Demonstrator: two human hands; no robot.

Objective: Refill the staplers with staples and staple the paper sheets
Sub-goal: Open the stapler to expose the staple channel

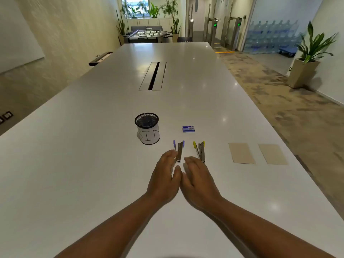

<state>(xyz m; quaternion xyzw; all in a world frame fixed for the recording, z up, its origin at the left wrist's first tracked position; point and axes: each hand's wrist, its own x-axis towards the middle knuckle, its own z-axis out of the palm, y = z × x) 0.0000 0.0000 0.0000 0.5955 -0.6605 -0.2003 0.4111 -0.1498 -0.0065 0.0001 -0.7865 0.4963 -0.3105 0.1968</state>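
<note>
Two small metal staplers lie on the white table (93, 155). The purple-handled stapler (179, 150) is on the left and the yellow-handled stapler (200, 150) on the right. A small blue staple box (188, 128) sits just beyond them. Two tan paper sheets (241, 153) (272, 154) lie flat to the right. My left hand (164, 178) reaches up beside the purple stapler, fingertips at its near end, holding nothing. My right hand (198, 180) rests between the staplers, fingers apart, its fingertips near the yellow stapler's tip.
A black mesh cup (147, 128) wrapped in white paper marked "BIN" stands left of the staplers. A cable slot (153, 76) is set into the table's middle, farther away. The table's right edge runs close to the paper sheets.
</note>
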